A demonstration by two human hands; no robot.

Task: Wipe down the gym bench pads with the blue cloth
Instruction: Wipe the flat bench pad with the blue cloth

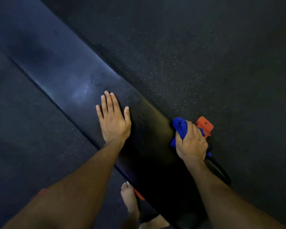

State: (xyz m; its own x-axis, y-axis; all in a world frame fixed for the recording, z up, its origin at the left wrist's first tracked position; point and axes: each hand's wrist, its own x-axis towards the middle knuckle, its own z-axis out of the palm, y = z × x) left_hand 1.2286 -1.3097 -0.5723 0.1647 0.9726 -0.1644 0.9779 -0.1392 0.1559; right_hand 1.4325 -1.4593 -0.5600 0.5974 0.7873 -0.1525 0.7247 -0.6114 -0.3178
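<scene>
Here, left hand flat on bench pad, fingers straight, right hand gripping blue cloth

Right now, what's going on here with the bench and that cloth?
A person is wiping down a black gym bench pad. The right hand grips a bunched blue cloth at the pad's right edge, beside an orange bracket. The left hand lies flat on the pad with straight fingers, apparently bracing. Small dark specks show on the pad ahead of the left hand. A bare foot stands on the dark speckled floor beside the bench.
</scene>
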